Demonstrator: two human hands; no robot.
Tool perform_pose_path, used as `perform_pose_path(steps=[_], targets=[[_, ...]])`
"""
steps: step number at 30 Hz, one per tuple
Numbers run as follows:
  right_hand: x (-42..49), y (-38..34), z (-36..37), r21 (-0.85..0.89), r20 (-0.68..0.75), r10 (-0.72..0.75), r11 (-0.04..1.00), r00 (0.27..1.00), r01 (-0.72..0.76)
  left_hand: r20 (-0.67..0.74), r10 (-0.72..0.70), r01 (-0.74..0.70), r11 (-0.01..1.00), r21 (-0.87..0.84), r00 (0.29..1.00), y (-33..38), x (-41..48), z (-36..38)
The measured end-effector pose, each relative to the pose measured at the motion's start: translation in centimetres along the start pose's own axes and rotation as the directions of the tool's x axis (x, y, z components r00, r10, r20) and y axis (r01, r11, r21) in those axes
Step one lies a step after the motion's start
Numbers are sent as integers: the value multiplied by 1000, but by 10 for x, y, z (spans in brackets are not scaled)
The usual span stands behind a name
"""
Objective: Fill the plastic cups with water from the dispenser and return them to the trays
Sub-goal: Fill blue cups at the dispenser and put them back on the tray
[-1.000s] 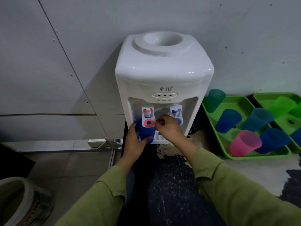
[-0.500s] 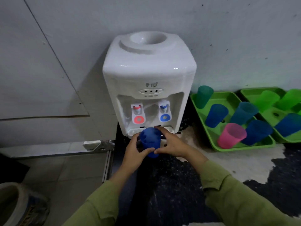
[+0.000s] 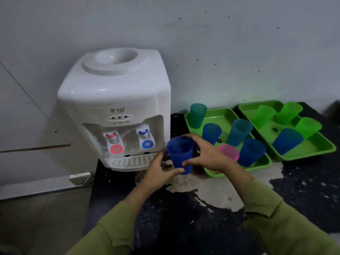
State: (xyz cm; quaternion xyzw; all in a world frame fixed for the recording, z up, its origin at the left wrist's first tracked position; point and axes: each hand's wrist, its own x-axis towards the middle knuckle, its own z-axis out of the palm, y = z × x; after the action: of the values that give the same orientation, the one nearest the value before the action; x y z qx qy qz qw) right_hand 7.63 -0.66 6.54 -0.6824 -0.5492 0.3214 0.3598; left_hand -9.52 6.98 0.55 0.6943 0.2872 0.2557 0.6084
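Observation:
Both hands hold a dark blue plastic cup (image 3: 181, 153) upright in the air, between the white water dispenser (image 3: 114, 100) and the near green tray (image 3: 265, 163). My left hand (image 3: 160, 171) wraps its lower left side; my right hand (image 3: 207, 153) grips its right side and rim. The dispenser has a red tap (image 3: 116, 149) and a blue tap (image 3: 147, 143) above a drip grille (image 3: 128, 161). The near tray holds a teal cup, several blue cups and a pink cup (image 3: 229, 152), the pink one partly hidden by my right hand.
A second green tray (image 3: 312, 151) at the far right carries three green cups and one blue cup (image 3: 286, 141). Everything stands on a worn black surface with pale bare patches (image 3: 211, 192). A grey wall runs behind. A tiled floor lies lower left.
The blue cup left the red tap, came down in front of the dispenser, then moved right toward the near tray. My right hand joined the left on the cup. The view swung right.

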Motion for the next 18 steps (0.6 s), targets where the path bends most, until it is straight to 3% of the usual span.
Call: perform_pose_path(steps=[6, 12, 18], targets=[[23, 10, -84, 106, -149, 23, 994, 989, -7, -9, -84, 85, 982, 167, 996, 1, 54, 46], [63, 36, -156, 124, -258, 72, 991, 963, -41, -67, -175, 186, 873, 451, 982, -12, 110, 79], [103, 83, -199, 12, -322, 105, 994, 941, -107, -124, -240, 270, 834, 481, 963, -23, 136, 104]])
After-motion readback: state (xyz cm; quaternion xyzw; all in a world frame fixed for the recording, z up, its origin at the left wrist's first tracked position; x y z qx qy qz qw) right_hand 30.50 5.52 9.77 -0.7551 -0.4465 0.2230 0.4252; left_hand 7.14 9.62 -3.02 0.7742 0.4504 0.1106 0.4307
